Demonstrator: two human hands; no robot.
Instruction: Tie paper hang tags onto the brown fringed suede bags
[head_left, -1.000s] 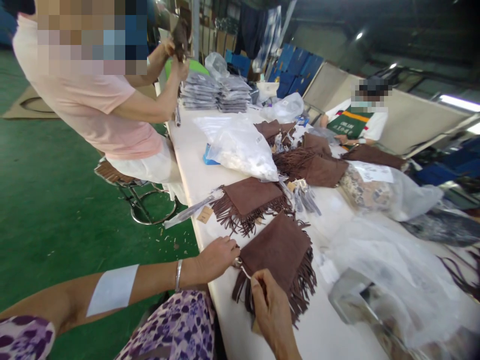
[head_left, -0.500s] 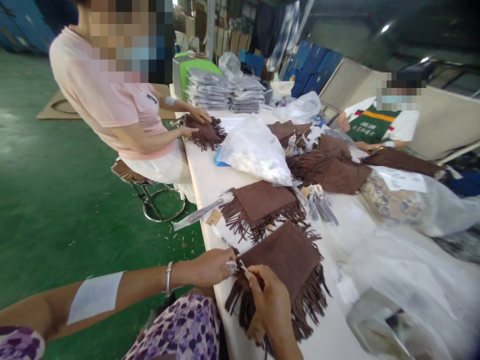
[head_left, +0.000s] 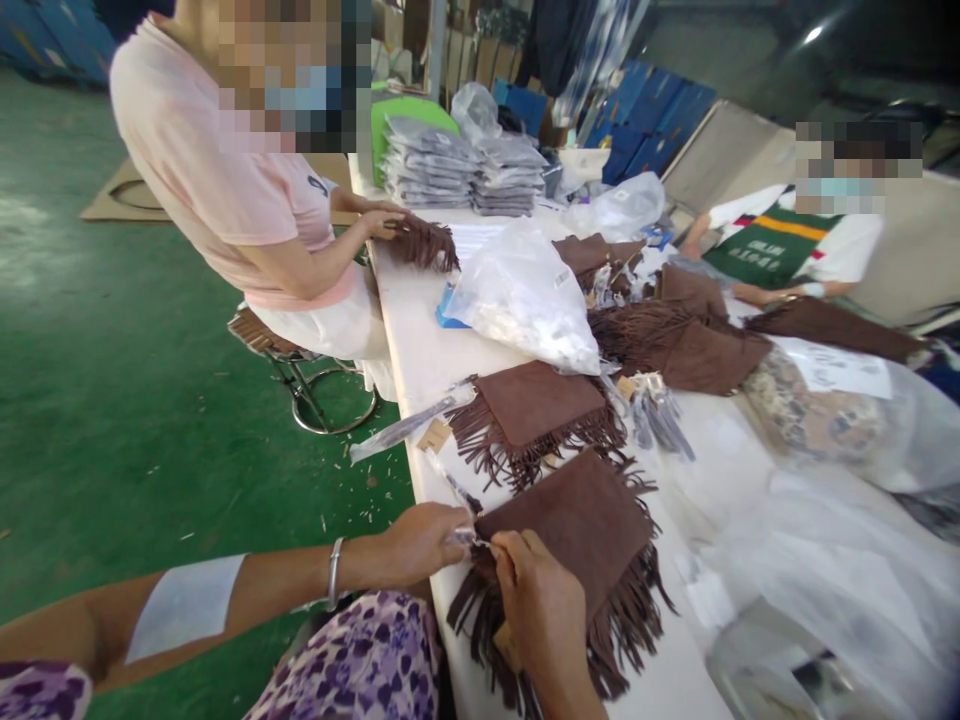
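1 left hand (head_left: 424, 545) and 1 right hand (head_left: 541, 598) pinch fittings (head_left: 466, 537) at a fringed bag (head_left: 581, 520).

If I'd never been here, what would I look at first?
Probably the nearest brown fringed bag on the white table, with the left hand and right hand close together by its corner. Next, the puffy clear plastic bag of white pieces farther up the table, and the bright green floor on the left.
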